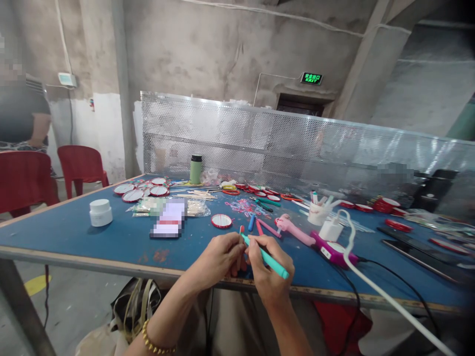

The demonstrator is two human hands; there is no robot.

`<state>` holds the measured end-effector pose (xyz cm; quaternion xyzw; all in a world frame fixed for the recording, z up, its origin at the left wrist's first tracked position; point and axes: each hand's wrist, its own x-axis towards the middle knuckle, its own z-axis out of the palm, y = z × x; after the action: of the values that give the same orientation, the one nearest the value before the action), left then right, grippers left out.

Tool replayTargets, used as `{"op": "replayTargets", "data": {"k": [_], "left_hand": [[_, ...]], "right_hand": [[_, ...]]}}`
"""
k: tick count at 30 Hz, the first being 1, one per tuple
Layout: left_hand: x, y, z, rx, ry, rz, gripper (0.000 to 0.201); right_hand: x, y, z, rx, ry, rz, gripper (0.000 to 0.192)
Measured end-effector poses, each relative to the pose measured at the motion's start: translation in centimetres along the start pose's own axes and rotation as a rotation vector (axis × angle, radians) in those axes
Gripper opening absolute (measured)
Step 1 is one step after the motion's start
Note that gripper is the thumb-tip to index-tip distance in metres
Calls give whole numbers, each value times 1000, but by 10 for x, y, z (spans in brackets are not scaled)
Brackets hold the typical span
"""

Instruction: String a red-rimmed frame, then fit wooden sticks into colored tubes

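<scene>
Wall: bare grey concrete (193, 54), blotched and stained. Column: square grey concrete shaft (100, 44) at left, its lower part painted white. Pillar: slanting grey concrete member (374, 74), at right. Fitting: small white rectangular box (67, 79), mounted left of the column. Sign: green-lit EXIT panel (311, 78), above a dark rectangular doorway (302, 103). Partition: long silver perforated-metal screen (222, 133), standing behind the table. Table: long, blue-topped (63, 237), with a grey metal leg (21, 306). Seating: two red plastic chairs (83, 168), at left. Floor: grey (74, 301), bearing one yellow round patch (37, 285).
</scene>
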<state>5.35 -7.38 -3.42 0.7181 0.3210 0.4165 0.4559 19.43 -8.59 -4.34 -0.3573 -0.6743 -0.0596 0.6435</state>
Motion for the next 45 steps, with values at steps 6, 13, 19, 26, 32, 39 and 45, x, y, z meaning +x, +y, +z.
{"op": "replayTargets", "data": {"k": [6, 13, 19, 26, 32, 39, 45], "left_hand": [[-2, 3, 1, -16, -3, -5, 34], [0, 0, 1, -14, -10, 8, 34], [-1, 0, 1, -5, -7, 7, 35], [-1, 0, 1, -7, -10, 5, 35], [0, 2, 1, -12, -9, 3, 36], [0, -1, 0, -10, -11, 14, 36], [0, -1, 1, -24, -17, 9, 36]], "right_hand": [[-1, 1, 0, 11, 18, 22, 14], [-1, 0, -1, -10, 9, 4, 14], [-2, 3, 0, -7, 14, 5, 13], [-3, 2, -2, -19, 26, 4, 14], [-3, 2, -1, -5, 32, 26, 15], [-1, 1, -1, -6, 42, 23, 15], [-1, 1, -1, -12, 28, 4, 14]]}}
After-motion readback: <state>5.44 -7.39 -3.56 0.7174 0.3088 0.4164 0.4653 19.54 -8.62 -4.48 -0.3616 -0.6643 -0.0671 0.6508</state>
